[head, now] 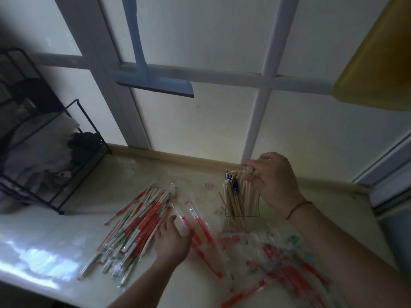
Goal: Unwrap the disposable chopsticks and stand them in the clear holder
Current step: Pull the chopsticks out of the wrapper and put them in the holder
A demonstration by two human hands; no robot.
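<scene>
Pinching upright chopsticks (235, 192) in the clear holder (255, 207), right-hand fingers (252, 172); left fingers (169, 223) spread.

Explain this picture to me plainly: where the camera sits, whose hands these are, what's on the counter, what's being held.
One picture, from a camera worn on a person's head, looking down at their own bare hands; there is no machine. The right hand pinches bare chopsticks standing in the clear holder. The left hand hovers open, holding nothing, beside a pile of wrapped chopsticks on the pale counter. Empty wrappers lie scattered to the right. A black wire rack stands at the far left.
</scene>
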